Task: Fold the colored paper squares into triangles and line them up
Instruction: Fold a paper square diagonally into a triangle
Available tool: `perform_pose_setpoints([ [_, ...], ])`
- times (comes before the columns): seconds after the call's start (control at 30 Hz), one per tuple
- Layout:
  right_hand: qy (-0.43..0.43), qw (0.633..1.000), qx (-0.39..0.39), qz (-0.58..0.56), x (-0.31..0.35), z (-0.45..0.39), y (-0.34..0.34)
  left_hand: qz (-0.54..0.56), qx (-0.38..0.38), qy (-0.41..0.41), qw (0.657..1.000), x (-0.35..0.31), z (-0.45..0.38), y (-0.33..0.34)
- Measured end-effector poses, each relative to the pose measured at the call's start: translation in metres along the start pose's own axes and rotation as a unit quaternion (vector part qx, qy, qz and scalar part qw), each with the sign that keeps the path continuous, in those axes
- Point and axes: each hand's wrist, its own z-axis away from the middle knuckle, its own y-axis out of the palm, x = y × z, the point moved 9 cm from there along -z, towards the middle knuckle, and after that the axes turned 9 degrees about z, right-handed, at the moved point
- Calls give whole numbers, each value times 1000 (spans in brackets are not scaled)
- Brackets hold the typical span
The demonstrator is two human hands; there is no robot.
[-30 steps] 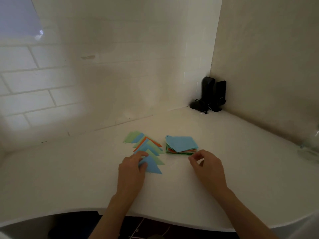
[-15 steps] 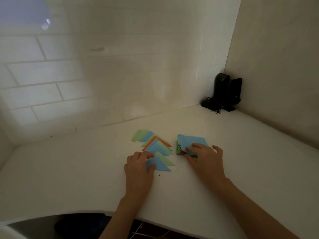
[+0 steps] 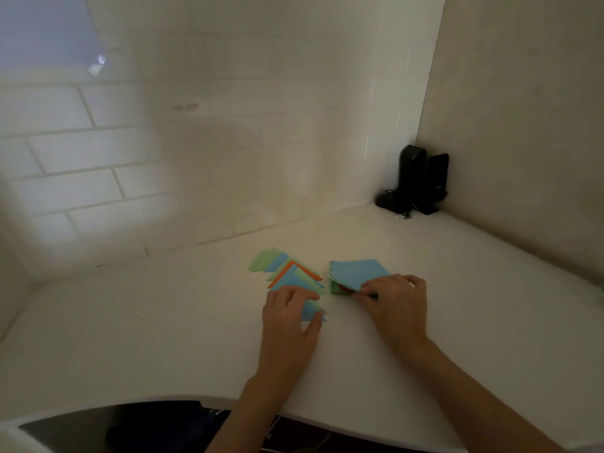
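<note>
Left hand presses flat on the triangles; right hand pinches the stack mid-counter.

folded triangles green/blue/orange; paper stack just right of them: blue top, green/red edges; counter white, tiled wall white, speakers black.

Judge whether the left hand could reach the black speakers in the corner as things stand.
Probably not without leaning: the left hand rests on the triangles, and the speakers stand far back right.
</note>
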Motion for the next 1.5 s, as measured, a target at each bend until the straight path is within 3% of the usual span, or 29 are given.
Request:
perform_pose_setpoints([
  [0.27, -80, 995, -57, 12, 1, 44, -43, 53, 92, 56, 993, -45, 20, 37],
  [0.43, -77, 997, 11, -10, 0, 68, -36, 43, 132, 76, 987, -49, 34, 48],
  [0.57, -15, 995, 71, -67, -11, 75, -25, 42, 151, 41, 987, -41, 39, 51],
  [0.67, -26, 989, 116, -94, -8, 79, -16, 47, 166, 27, 985, -41, 40, 50],
  [0.8, -68, 991, 113, -15, -9, 81, -18, -23, 213, 38, 976, -38, 42, 50],
  [1.03, -11, 996, 78, 51, -40, 78, -28, -160, 307, 59, 936, -31, 34, 79],
  [1.2, -43, 998, -2, 35, -30, 74, -46, -122, 315, 46, 940, -30, 26, 82],
  [1.33, -101, 992, -76, 22, -11, 88, -69, 21, 231, 129, 964, -60, 34, 52],
  [1.4, -121, 990, -68, 16, -1, 98, -69, 72, 253, 115, 958, -68, 46, 45],
  [1.5, -84, 996, -8, -23, 0, 105, -57, 65, 291, 113, 948, -69, 61, 45],
])
